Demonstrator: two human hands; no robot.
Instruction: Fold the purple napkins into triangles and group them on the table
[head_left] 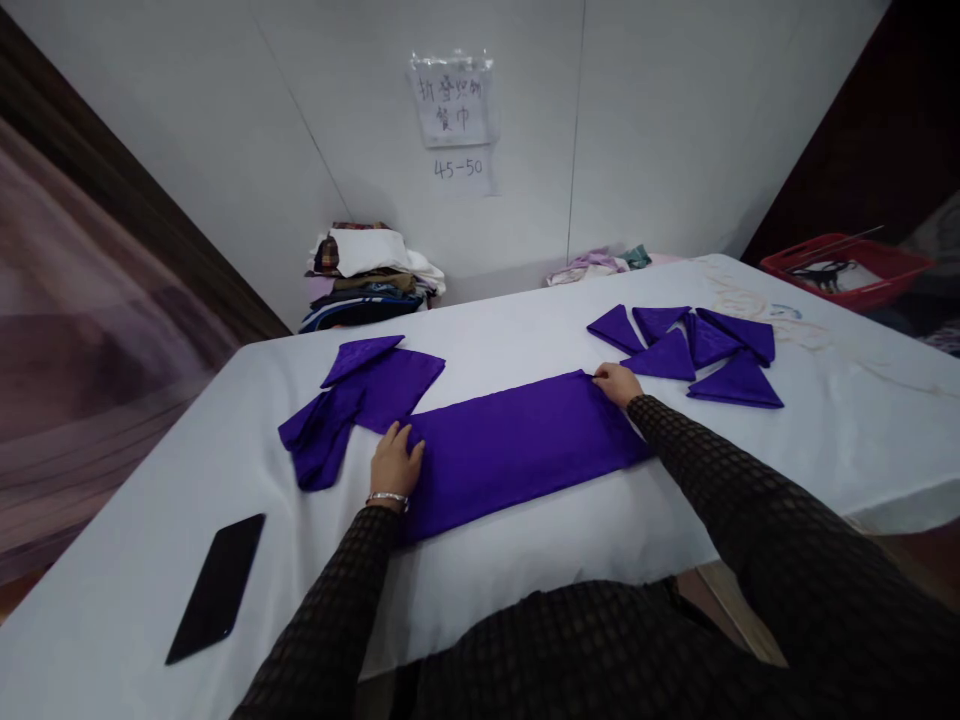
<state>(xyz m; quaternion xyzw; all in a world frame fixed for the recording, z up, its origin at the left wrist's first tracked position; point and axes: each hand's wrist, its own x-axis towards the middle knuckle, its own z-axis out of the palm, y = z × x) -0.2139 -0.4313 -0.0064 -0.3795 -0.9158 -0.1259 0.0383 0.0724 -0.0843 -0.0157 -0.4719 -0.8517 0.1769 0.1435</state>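
A purple cloth napkin (517,445), folded into a long rectangle, lies flat on the white tablecloth in front of me. At its far right corner, my right hand (618,384) pinches the edge between thumb and fingers. My left hand (395,463) rests over the napkin's left end with fingers slightly apart, the fingertips near its far left corner. Just beyond that hand are loose purple cloths (390,385), partly folded and crumpled. To the right, several purple napkins folded into triangles (660,355) lie in an overlapping group.
A black phone (216,588) lies at the left of the white-covered table (847,440). Stacked clothes (371,275) stand against the wall, with more fabric (592,265) farther right. A red basket (874,290) sits beyond the right side. A handwritten sign (452,105) hangs on the wall.
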